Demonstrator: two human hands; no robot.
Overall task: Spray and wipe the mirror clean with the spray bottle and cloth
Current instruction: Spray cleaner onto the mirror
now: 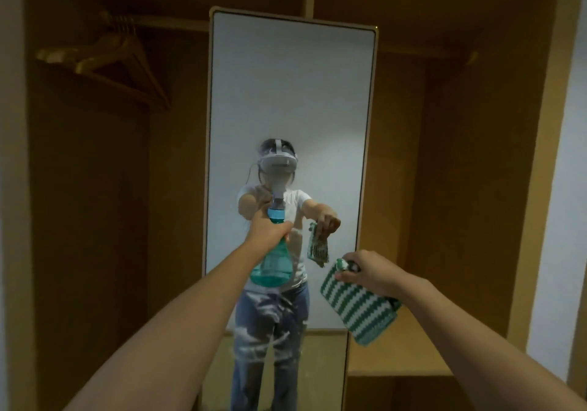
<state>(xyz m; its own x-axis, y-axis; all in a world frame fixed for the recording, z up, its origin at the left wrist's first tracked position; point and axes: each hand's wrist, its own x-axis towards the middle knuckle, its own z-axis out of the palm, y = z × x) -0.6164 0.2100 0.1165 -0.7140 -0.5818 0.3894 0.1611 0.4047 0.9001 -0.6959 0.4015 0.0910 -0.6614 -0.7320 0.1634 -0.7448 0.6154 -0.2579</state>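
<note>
Tall rectangular mirror (286, 99), its long axis upright, is stood inside a brown wooden wardrobe (444, 125). A translucent teal plastic spray bottle (273, 264) is clenched by the left hand (268, 231), base down and nozzle aimed away at the glass. A green-and-white striped knitted cloth (355, 307) is gripped hanging from the right hand (370, 271), beside the mirror's lower right.
</note>
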